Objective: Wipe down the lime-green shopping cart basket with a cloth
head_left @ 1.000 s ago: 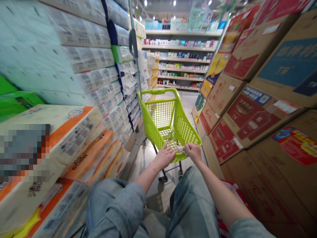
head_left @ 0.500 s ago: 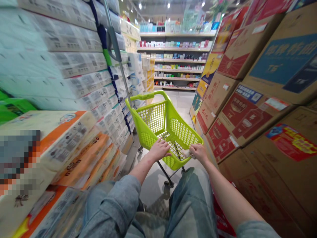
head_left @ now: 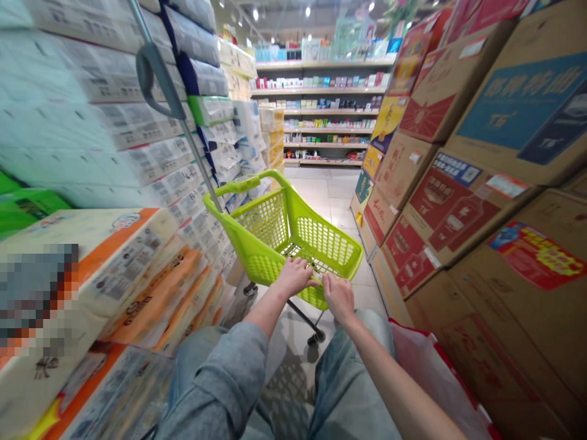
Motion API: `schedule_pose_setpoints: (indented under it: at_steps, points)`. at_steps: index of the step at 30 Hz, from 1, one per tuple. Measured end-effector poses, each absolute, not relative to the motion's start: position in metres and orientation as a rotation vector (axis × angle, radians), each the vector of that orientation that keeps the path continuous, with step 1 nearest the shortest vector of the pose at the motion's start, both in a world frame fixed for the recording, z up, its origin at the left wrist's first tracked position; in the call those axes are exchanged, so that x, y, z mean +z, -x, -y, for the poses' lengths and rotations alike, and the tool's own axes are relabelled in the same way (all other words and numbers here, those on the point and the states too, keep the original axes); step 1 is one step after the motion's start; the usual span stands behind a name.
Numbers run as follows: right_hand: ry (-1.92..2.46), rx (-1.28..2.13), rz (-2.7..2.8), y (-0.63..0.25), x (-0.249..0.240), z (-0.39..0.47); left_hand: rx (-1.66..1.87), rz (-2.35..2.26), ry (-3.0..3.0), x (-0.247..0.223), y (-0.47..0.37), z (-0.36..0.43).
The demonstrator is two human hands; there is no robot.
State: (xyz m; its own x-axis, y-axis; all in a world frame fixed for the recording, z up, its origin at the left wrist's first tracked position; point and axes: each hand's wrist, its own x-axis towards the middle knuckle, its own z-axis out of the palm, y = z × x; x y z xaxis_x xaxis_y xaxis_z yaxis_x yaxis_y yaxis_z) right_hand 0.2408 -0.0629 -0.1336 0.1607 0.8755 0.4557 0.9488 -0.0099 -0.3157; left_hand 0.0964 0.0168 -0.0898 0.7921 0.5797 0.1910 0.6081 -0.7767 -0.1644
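Observation:
A lime-green shopping cart (head_left: 328, 235) with a latticed basket stands in front of my knees, turned slightly to the left. My left hand (head_left: 296, 278) is closed over its near rim, fingers reaching inside. Close beside it, my right hand (head_left: 338, 297) grips the same rim, its fingertips almost meeting my left thumb. The white tissue in my right hand is mostly hidden now; only a pale bit shows by the fingertips. From the cart's far left corner rises a metal pole with a grey loop handle (head_left: 158, 82).
Packs of paper tissue (head_left: 137, 263) are piled along the left. Cardboard cartons (head_left: 458, 208) form a wall on the right, with a red-edged white bag (head_left: 431, 373) below. Tiled floor (head_left: 337, 195) leads to stocked shelves (head_left: 321, 91) at the back.
My right hand has slid left along the rim to my left hand. The cart has swung left, its pole leaning further left. The red-edged bag now shows more at lower right.

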Motion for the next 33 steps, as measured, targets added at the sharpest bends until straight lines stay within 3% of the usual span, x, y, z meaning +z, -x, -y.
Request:
schedule_pose_setpoints:
  at_steps: [5,18,25,33]
  points:
    - [1.678,-0.258,1.901,-0.251,-0.139,0.059,-0.228,1.046,2.744,-0.091,-0.09,-0.016]
    - [1.672,-0.263,1.946,-0.296,-0.139,0.039,-0.387,1.055,2.69,-0.089,-0.06,-0.044]
    - [1.735,-0.451,1.487,-0.241,-0.158,0.058,-0.35,1.087,2.632,-0.094,-0.072,-0.042]
    - [1.689,-0.436,1.59,-0.227,-0.156,0.054,-0.377,1.154,2.66,-0.089,-0.08,-0.034]
